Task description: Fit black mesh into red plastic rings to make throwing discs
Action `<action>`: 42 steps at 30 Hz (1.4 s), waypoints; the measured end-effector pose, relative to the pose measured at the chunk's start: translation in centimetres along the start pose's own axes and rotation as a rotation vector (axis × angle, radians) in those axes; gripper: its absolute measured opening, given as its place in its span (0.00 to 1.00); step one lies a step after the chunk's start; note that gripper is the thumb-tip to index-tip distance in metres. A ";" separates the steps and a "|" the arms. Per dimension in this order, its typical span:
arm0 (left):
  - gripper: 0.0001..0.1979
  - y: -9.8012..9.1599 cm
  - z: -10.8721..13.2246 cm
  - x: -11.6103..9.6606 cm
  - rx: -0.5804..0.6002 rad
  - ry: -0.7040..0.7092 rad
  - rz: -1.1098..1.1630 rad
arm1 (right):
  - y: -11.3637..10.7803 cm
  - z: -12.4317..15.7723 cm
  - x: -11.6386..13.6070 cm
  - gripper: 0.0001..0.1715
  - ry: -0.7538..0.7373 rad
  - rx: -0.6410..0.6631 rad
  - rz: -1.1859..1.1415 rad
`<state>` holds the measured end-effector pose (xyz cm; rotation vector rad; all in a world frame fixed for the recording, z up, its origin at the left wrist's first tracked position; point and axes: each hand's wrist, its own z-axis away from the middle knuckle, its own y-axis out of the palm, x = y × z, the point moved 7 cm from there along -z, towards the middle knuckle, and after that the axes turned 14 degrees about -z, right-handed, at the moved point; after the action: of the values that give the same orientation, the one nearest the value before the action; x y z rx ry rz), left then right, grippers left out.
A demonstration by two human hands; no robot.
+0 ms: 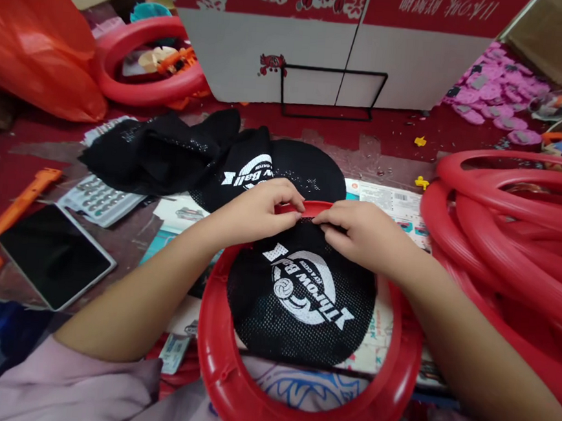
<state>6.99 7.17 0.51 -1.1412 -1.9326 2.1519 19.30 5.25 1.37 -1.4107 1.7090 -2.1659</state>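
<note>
A glossy red plastic ring (222, 368) leans toward my body at the front of the work surface. Inside it lies a round black mesh net (271, 330) with white "Throw Ball" print, its upper edge at the ring's far rim. My left hand (269, 209) pinches the net's edge against that rim, thumb and fingers close together. Just to its right, my right hand (359, 233) pinches the same edge with bent fingers. The fingertips partly hide the spot where net and rim meet. Beyond my hands lie more black mesh nets (169, 153), loosely heaped.
Red rings (512, 235) are piled at the right. On the left are a dark-screened tablet (58, 254), an orange plastic part (15, 215) and a calculator-like keypad (99, 199). A red-and-white box (255, 46) stands behind, with pink pieces (495, 91) at the far right.
</note>
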 end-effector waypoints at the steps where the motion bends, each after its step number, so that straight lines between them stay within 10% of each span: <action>1: 0.10 -0.1 0.0 0.1 -0.005 0.001 0.000 | 0.2 0.1 -0.1 0.18 -0.017 -0.017 -0.012; 13: 0.09 0.5 0.1 0.8 0.012 -0.047 0.031 | 1.4 1.8 0.2 0.20 -0.274 -0.315 0.098; 32: 0.07 0.7 -0.1 0.7 -0.040 -0.054 -0.028 | 1.9 1.7 0.5 0.18 -0.227 -0.254 0.452; 42: 0.05 0.4 0.2 -0.3 -0.106 0.029 -0.108 | 1.1 2.4 -0.2 0.16 -0.062 -0.041 0.119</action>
<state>7.21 6.76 0.30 -1.0499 -2.0669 1.9908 20.51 3.15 0.34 -1.3335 1.7765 -2.0160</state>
